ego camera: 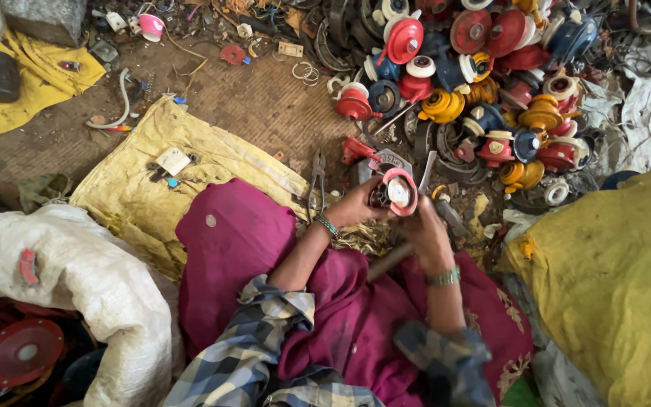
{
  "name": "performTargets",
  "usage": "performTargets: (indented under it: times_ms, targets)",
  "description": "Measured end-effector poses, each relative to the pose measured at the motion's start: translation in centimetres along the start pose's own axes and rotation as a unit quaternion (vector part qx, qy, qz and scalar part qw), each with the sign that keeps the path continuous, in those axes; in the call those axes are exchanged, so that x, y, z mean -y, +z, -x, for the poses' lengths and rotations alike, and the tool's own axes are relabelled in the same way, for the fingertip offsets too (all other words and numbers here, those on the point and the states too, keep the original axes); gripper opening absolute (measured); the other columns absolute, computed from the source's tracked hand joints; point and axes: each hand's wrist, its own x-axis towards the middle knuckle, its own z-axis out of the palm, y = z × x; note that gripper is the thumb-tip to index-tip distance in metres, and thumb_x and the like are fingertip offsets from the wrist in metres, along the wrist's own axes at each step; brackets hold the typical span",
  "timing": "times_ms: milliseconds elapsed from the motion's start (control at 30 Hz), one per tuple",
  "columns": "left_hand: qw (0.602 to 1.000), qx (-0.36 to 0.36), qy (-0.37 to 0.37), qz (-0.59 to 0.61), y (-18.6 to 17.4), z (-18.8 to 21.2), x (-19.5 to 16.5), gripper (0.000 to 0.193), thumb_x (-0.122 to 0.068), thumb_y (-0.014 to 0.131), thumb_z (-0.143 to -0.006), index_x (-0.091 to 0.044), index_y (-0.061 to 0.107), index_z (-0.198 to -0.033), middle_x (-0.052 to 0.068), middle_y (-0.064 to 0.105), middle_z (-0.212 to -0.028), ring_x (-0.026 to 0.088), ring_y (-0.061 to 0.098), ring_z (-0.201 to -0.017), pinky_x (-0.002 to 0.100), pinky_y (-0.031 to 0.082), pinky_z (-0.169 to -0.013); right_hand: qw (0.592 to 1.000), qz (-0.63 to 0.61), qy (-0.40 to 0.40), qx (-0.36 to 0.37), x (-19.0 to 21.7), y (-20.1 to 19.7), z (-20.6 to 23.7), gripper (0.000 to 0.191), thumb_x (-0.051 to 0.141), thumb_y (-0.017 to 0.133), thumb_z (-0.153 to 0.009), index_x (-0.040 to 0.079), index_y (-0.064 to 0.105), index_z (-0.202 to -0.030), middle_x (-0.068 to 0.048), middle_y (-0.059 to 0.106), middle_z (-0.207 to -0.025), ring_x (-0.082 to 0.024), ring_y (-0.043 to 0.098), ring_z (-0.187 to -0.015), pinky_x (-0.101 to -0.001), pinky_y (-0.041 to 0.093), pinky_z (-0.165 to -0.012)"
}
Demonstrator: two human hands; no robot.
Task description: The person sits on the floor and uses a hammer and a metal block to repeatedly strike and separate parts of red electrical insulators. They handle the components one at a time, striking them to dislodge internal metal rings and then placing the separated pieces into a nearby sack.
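Both hands meet over my lap on a small round pump-like part with a pink rim and a white centre. My left hand grips it from the left side, fingers curled round its dark body. From below and to the right, my right hand closes on the same part. A green bangle sits on each wrist. A dark rod or handle lies across my lap beneath the hands. Pliers rest on the ground just left of my left hand.
A big heap of red, blue, yellow and white round motor parts lies ahead on the right. Yellow sacks flank me, a white sack sits at the left. Wires and scraps litter the dirt floor.
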Motion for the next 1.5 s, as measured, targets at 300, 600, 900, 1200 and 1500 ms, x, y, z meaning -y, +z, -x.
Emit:
performTargets:
  times_ms: [300,600,900,1200,1500]
  targets:
    - [0.934,0.032,-0.221,0.279,0.3,0.5,-0.5,0.061,-0.016,0.078,-0.089,-0.004,0.052,-0.143,0.008,0.066,-0.115,0.017,0.069,-0.101,0.033,0.060,-0.087,0.946,-0.292,0.069,0.126,-5.4,0.1,-2.4,0.045,0.036,0.047,-0.107,0.003,0.057,-0.135,-0.018,0.069,-0.123,-0.036,0.070,-0.111,-0.0547,0.054,-0.102]
    - [0.937,-0.315,-0.122,0.084,-0.4,-0.8,0.0,0.040,-0.013,0.083,-0.088,-0.001,0.060,-0.119,0.004,0.056,-0.085,0.015,0.061,-0.065,0.030,0.054,-0.050,0.928,-0.363,0.068,0.047,-7.1,-2.7,-3.2,0.031,0.026,0.055,-0.108,0.005,0.065,-0.128,-0.013,0.073,-0.118,-0.032,0.069,-0.110,-0.0497,0.053,-0.103]
    - [0.855,-0.459,0.076,0.228,-3.4,-0.4,-11.5,0.016,-0.018,0.069,-0.103,-0.004,0.064,-0.107,-0.001,0.060,-0.082,0.005,0.056,-0.066,0.022,0.049,-0.054,0.940,-0.312,0.106,0.086,-7.8,-3.9,-4.3,0.035,0.021,0.054,-0.109,0.000,0.063,-0.136,-0.020,0.067,-0.133,-0.034,0.062,-0.128,-0.0484,0.047,-0.114]
    - [0.454,-0.805,0.147,-0.354,-9.7,15.2,-32.4,0.056,-0.025,0.059,-0.108,-0.003,0.037,-0.154,0.014,0.053,-0.115,0.026,0.054,-0.116,0.040,0.044,-0.098,0.934,-0.287,0.058,0.203,-5.8,-3.1,-6.0,0.047,0.022,0.053,-0.116,0.011,0.054,-0.162,-0.012,0.065,-0.143,-0.031,0.061,-0.132,-0.0502,0.044,-0.120]
    - [0.432,-0.726,0.106,-0.525,-8.4,12.3,-30.6,0.076,-0.055,0.046,-0.112,-0.023,0.006,-0.168,0.016,-0.010,-0.174,0.037,-0.002,-0.159,0.061,0.002,-0.130,0.950,-0.248,0.014,0.189,-5.8,-3.9,-5.0,0.044,0.024,0.053,-0.116,0.009,0.052,-0.157,-0.013,0.065,-0.144,-0.032,0.062,-0.133,-0.0462,0.048,-0.115]
